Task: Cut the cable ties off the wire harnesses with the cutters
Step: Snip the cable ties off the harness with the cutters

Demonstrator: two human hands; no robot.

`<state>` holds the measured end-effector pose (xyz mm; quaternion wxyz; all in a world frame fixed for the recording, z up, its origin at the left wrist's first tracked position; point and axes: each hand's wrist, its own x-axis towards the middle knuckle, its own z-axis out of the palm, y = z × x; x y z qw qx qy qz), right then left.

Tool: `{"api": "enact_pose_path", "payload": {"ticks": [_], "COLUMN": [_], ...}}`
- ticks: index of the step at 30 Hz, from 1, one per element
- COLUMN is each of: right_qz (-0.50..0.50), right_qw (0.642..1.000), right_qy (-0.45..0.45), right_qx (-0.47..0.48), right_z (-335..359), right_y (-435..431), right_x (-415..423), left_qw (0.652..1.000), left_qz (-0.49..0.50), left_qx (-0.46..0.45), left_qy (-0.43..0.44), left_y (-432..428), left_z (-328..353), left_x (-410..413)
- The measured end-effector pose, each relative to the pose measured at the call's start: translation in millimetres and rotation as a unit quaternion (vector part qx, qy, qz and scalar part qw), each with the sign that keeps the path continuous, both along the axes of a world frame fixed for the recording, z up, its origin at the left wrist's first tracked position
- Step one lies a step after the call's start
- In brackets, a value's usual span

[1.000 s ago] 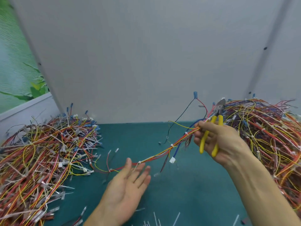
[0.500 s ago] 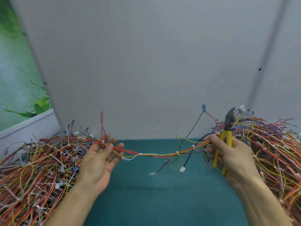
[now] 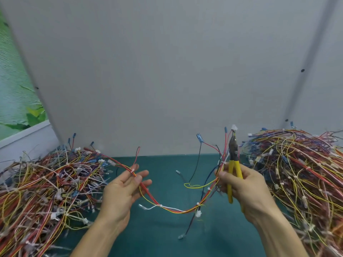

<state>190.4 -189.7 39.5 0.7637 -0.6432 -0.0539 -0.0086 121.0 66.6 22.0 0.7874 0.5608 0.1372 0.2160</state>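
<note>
left hand (image 3: 124, 190), lower centre: nearly flat, cradling wire harness (image 3: 178, 210) across fingers | right hand (image 3: 245, 188), lower right: gripping yellow-handled cutters (image 3: 234, 164) upright plus harness end | teal tabletop (image 3: 167, 164) below

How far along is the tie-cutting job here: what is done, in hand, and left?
Done: unclear; the left pile and the right pile both show white ties. In hand: one harness hangs between the left hand and the right hand, which also grips the cutters, pointing up. Left: its white ties are uncut, plus the piles.
</note>
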Motion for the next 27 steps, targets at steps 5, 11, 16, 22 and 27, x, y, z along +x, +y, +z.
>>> {"api": "enact_pose_path", "payload": {"ticks": [5,11,16,22,27], "right_qz": [0.027,0.046,0.065,0.062,0.068], "right_qw": [0.999,0.999,0.991,0.975,0.972], "right_qy": [0.018,0.008,-0.092,-0.173,-0.173], "right_qx": [0.012,0.016,-0.07,-0.127,-0.142], "right_z": [-2.9,-1.7,3.3,10.9,12.1], "right_y": [1.3,2.0,-0.5,2.6,4.6], "right_x": [1.4,-1.0,-6.8,-15.3,-17.6], "left_qw": [1.0,0.998,0.996,0.997,0.996], "left_qz": [-0.012,-0.037,-0.041,-0.029,-0.034], "left_qx": [0.023,0.043,0.069,0.068,0.069], "left_qy": [0.01,0.024,0.025,0.027,0.035], "left_y": [-1.4,-4.1,-9.3,-10.5,-12.6], "left_z": [-2.7,-3.4,-3.6,-0.8,-2.3], "left_x": [1.5,-2.5,-5.8,-5.4,-8.0]}}
